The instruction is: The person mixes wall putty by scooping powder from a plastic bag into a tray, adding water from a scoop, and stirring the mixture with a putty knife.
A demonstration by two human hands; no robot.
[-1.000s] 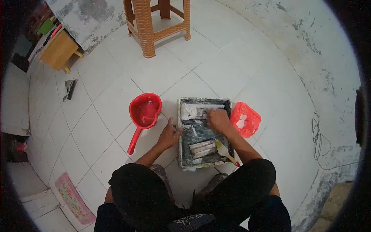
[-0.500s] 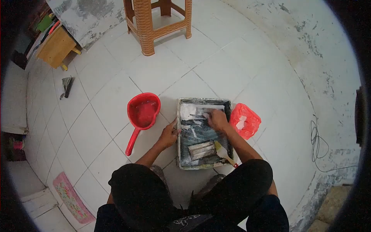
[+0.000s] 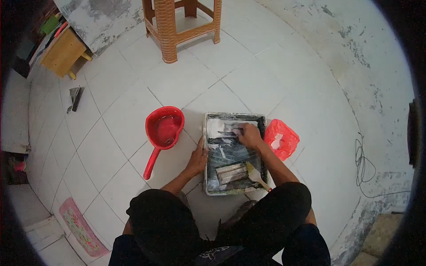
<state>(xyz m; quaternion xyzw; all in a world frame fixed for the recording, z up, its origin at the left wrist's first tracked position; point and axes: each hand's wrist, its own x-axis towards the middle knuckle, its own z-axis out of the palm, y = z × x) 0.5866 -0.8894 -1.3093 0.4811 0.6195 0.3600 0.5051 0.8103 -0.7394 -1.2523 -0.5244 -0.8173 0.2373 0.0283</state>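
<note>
A paint-stained tray [image 3: 205,177] lies on the tiled floor between my knees and the stool, with white paste [image 3: 215,128] in its far end. My right hand [image 3: 250,135] is closed over that end, gripping a tool whose shape is mostly hidden. Against the tray's left rim rests my left hand [image 3: 198,158], its fingers along the edge. In the tray's near half are a flat grey-white block [image 3: 231,174] and a brush [image 3: 255,173] leaning over the right corner. A red dipper [image 3: 165,127] with liquid stands to the left, a red plastic bag [image 3: 282,141] with white material to the right.
A brown stool [image 3: 167,35] stands beyond the tray. Farther left are a small wooden table [image 3: 63,52], a scraper-like tool [image 3: 75,98] and a pink floral mat [image 3: 80,227]. A thin cable [image 3: 364,164] lies by the right wall.
My left hand has come down from slightly above onto the tray's left rim. My right hand has shifted only a little at the tray's far end. The view has moved slightly.
</note>
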